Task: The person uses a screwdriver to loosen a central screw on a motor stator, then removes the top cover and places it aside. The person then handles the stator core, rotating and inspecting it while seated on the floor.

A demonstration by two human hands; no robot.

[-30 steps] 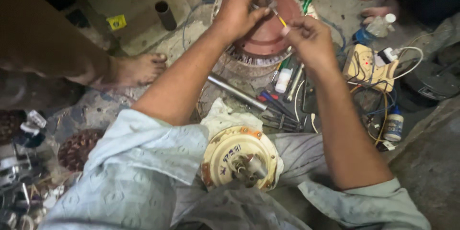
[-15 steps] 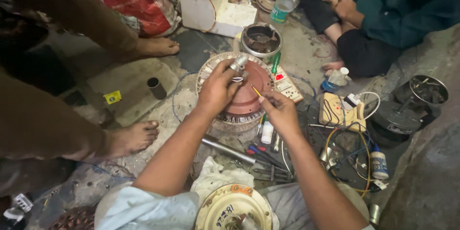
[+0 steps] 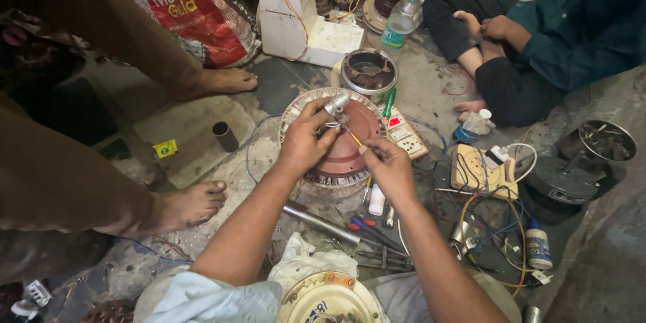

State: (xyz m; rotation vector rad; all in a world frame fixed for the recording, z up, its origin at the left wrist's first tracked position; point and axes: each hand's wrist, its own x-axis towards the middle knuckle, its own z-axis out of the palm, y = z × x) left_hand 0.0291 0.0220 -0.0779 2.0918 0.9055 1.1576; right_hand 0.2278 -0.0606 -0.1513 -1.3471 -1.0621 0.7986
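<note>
left hand (image 3: 306, 141) pinching small metal part (image 3: 334, 104) | right hand (image 3: 387, 165) fingers clamped on thin tool (image 3: 352, 136) | risk: tool may slip off part, jab left fingers or motor disc (image 3: 350, 151)

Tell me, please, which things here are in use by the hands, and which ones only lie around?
In use: left hand, right hand, small metal part, thin yellow tool, red motor.

Lying about: green screwdriver, bottle, steel bowl, white box, red bag.
</note>
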